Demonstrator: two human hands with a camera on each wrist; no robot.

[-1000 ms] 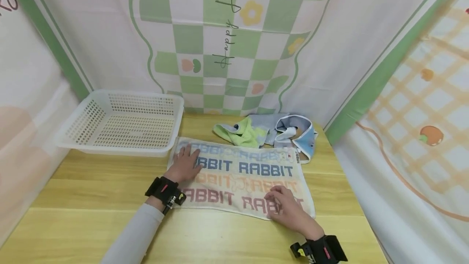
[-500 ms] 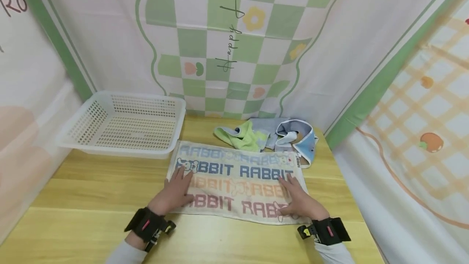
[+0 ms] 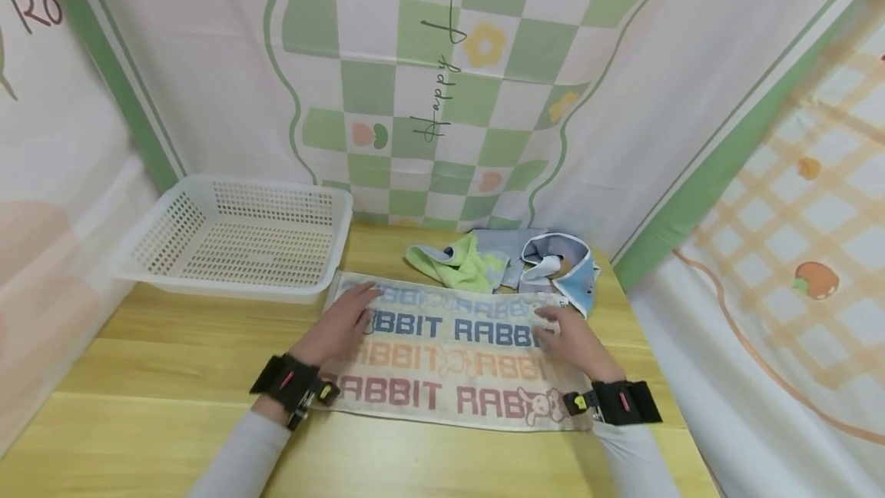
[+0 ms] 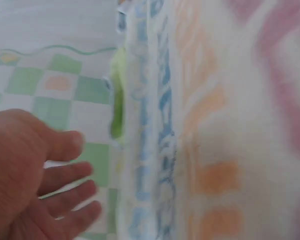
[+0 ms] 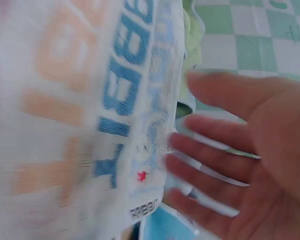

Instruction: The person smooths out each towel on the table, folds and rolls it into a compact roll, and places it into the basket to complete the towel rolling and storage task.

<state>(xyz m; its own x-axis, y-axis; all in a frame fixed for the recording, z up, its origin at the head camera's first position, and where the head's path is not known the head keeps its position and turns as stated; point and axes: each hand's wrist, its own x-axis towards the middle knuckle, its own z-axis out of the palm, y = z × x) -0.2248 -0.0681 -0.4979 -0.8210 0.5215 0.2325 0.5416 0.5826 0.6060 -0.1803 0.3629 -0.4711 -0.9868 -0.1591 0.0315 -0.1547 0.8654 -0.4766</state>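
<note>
A cream towel (image 3: pixel 442 363) printed with rows of the word RABBIT in blue, orange and dark red lies spread flat on the wooden table. Over its left part, near the far left corner, is my left hand (image 3: pixel 337 325), fingers extended and holding nothing. My right hand (image 3: pixel 575 340) reaches over the towel's right side toward the far right corner. In the right wrist view its fingers (image 5: pixel 210 170) are spread and loosely bent near the towel's far edge, beside the small RABBIT label (image 5: pixel 144 209). The left wrist view shows the left thumb and fingers (image 4: pixel 70 195) apart, with nothing between them.
Behind the towel lie a crumpled green and grey cloth (image 3: pixel 466 263) and a blue-grey cloth with white trim (image 3: pixel 577 275). A white perforated plastic basket (image 3: pixel 235 290) stands at the back left. Printed fabric (image 3: pixel 429 98) hangs behind the table (image 3: pixel 173 375).
Both hands have moved over the towel to its far side. The right hand has gone from the near right corner toward the far right one. The towel stays flat; the view has shifted slightly.
</note>
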